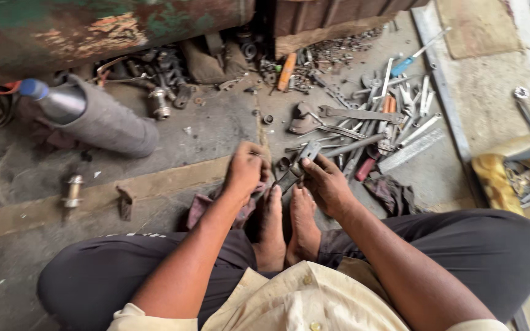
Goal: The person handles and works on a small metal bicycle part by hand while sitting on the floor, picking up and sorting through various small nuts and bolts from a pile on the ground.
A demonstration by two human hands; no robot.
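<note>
A: How many hands are busy?

B: Two. The left hand point(245, 171) and the right hand point(326, 184) meet in the middle, just above two bare feet point(286, 227).

A: What do they hold?

B: One flat, dark metal tool point(294, 168) with a forked end, like a spanner. The right hand's grip is closed around it. The left hand's grip is curled shut at its lower end, but I cannot tell if it pinches the tool or a small part beside it.

A: What is under them?

B: One crumpled reddish rag point(207, 205) on the grey concrete floor point(216, 132).

A: And farther away?

B: At 2 o'clock lies a big heap of spanners point(387, 119), too many to count, shiny and long. One has a blue handle point(402, 66), at 1 o'clock. One orange handle point(287, 71) lies at 12 o'clock.

A: On the left?

B: At 10 o'clock, one fat grey tube point(108, 122) with a steel bottle point(56, 101) inside, topped by a blue cap. At 9 o'clock, one small brass fitting point(73, 191).

A: On the right?

B: At 3 o'clock, one yellow bag point(498, 175), soft and wrinkled, with metal bits inside. At 11 o'clock, a rusty green tank point(93, 30).
</note>
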